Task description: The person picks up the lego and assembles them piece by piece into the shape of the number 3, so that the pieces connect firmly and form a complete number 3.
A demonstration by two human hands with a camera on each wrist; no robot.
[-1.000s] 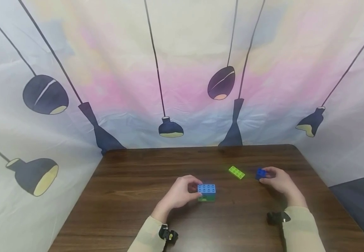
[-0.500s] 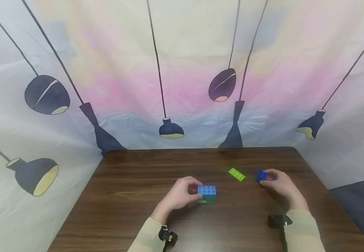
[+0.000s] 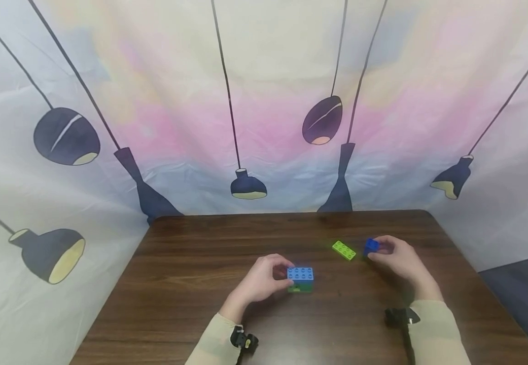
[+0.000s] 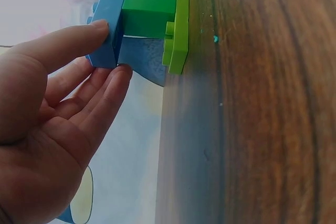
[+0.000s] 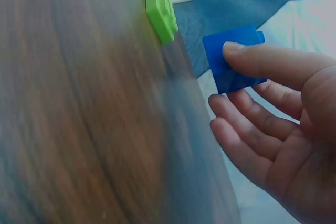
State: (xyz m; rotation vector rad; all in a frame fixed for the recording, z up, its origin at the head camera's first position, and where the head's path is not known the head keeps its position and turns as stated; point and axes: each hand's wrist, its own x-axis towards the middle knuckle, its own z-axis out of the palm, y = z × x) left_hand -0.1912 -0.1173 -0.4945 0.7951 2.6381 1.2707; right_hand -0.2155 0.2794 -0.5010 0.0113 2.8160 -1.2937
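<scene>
Thumb and fingers of my left hand [image 3: 264, 280] pinch the light blue brick [image 3: 300, 274] at the left end of a small stack. Below it in the left wrist view come a green brick [image 4: 149, 10] and a lime plate [image 4: 181, 30] lying on the table; the light blue brick and the plate stick out past the green one. My right hand [image 3: 401, 259] pinches a dark blue brick [image 5: 236, 59] between thumb and fingers, raised over the table in the right wrist view. Just left of it lies a loose lime plate [image 3: 343, 250], studs up.
Both hands work above a dark brown wooden table [image 3: 190, 284]. A cloth printed with hanging lamps [image 3: 286, 66] rises behind the table's far edge and along its sides. Black wrist cameras [image 3: 244, 340] are strapped over the sleeves.
My right hand has lifted the dark blue brick and carried it a little left, closer to the loose lime plate. The left hand and the stack have stayed in place.
</scene>
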